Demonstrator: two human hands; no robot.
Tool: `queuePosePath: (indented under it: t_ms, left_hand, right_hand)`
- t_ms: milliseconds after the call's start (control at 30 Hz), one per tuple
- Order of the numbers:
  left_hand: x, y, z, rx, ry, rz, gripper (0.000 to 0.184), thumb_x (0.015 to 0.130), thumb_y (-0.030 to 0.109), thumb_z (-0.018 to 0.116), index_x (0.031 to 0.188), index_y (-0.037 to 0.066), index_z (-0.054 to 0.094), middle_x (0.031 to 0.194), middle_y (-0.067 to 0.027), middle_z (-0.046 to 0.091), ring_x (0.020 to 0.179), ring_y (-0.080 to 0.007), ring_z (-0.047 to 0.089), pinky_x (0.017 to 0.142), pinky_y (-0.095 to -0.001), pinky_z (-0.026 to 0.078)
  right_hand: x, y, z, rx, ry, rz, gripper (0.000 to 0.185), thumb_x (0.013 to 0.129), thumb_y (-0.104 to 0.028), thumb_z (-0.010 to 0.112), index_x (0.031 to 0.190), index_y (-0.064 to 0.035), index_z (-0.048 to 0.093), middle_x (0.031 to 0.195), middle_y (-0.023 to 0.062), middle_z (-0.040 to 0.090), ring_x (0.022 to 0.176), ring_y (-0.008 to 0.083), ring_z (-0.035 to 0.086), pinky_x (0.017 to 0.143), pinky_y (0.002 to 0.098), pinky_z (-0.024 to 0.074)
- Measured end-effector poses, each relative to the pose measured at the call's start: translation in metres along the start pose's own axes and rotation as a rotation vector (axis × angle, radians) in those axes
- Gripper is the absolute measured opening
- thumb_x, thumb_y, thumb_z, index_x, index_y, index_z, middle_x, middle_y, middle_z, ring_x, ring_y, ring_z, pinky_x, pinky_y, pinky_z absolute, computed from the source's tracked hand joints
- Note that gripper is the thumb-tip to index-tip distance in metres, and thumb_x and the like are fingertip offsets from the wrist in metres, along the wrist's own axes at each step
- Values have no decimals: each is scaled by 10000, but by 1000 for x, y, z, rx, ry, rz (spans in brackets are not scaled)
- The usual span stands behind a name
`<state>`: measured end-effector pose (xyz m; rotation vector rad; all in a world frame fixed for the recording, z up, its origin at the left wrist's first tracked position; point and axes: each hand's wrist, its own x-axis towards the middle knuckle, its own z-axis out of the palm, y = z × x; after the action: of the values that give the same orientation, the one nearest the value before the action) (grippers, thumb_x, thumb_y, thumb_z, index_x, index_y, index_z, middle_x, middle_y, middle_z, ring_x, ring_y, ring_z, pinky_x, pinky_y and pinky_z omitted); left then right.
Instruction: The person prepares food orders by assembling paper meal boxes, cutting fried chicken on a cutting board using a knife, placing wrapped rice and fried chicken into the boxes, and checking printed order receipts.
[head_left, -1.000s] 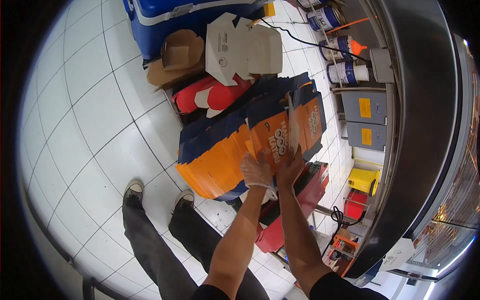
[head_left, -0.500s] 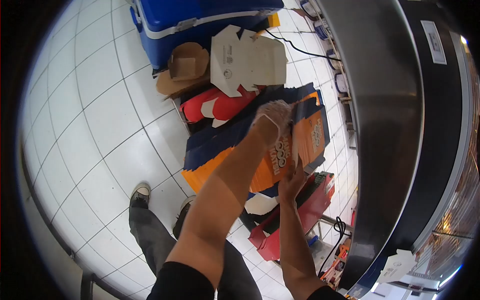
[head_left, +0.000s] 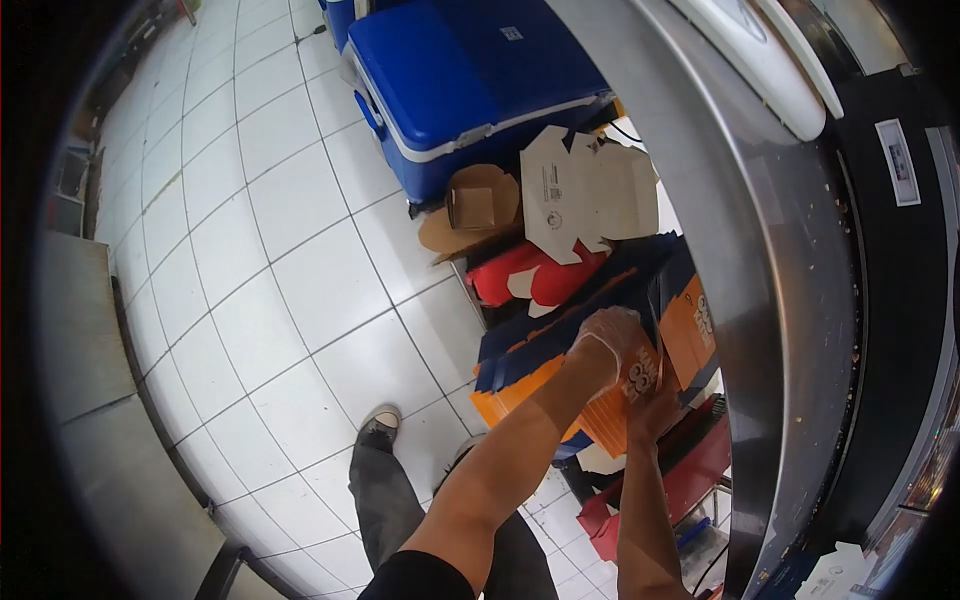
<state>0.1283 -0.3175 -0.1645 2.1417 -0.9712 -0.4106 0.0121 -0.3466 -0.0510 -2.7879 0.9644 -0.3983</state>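
Note:
A row of flattened orange and navy cartons stands packed on edge below me. My left hand, in a clear plastic glove, is closed over the upper part of an orange carton with white lettering. At that carton's lower edge, my right hand grips with curled fingers; some fingertips are hidden. To the right of both hands, a further orange carton panel leans apart from the row.
Beyond the cartons lie red cartons, an opened white box and a brown paper tray. A blue cooler stands behind. A steel counter edges the right side; a red box sits below my right arm.
The view has shifted, so the cartons sit lower and farther right. My left hand has come down closer to my right, and a gap has opened between the gripped carton and the panel beyond.

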Motion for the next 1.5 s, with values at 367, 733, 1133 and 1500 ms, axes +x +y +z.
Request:
queuePosePath:
  t_ms: [367, 733, 1133, 1500]
  left_hand:
    - [-132, 29, -87, -553, -47, -441, 274, 913, 216, 690, 1131, 49, 689, 1116, -192, 688, 1034, -358, 673, 918, -435, 519]
    - [-194, -10, -95, -671, -132, -355, 429, 719, 272, 896, 975, -12, 702, 870, -175, 697, 794, -296, 664, 749, -409, 509]
    - [-325, 36, -251, -706, -78, -567, 434, 719, 273, 915, 757, -4, 584, 680, -102, 582, 655, -214, 537, 616, -380, 444]
    - [-360, 396, -583, -562, 189, -9, 952, 870, 443, 795, 1533, -44, 316, 1522, -175, 417, 1346, -331, 474, 1187, -479, 325]
  right_hand:
    - [30, -3, 30, -141, -72, 50, 488, 948, 15, 519, 1430, -61, 529, 1330, 221, 630, 1159, 417, 636, 978, 461, 511]
    - [-41, 63, 15, -98, -279, 124, 457, 1004, -300, 599, 1366, -22, 579, 1385, 227, 587, 1264, 402, 559, 1085, 435, 424]
    - [-215, 11, -21, 1223, -453, 1028, 461, 929, -140, 747, 1307, -15, 515, 1122, 106, 649, 1012, 205, 666, 865, 363, 581]
    - [-166, -268, -187, 2080, -573, 1021, 456, 1023, -336, 612, 1387, -91, 484, 1200, 78, 650, 1050, 210, 664, 882, 392, 587]
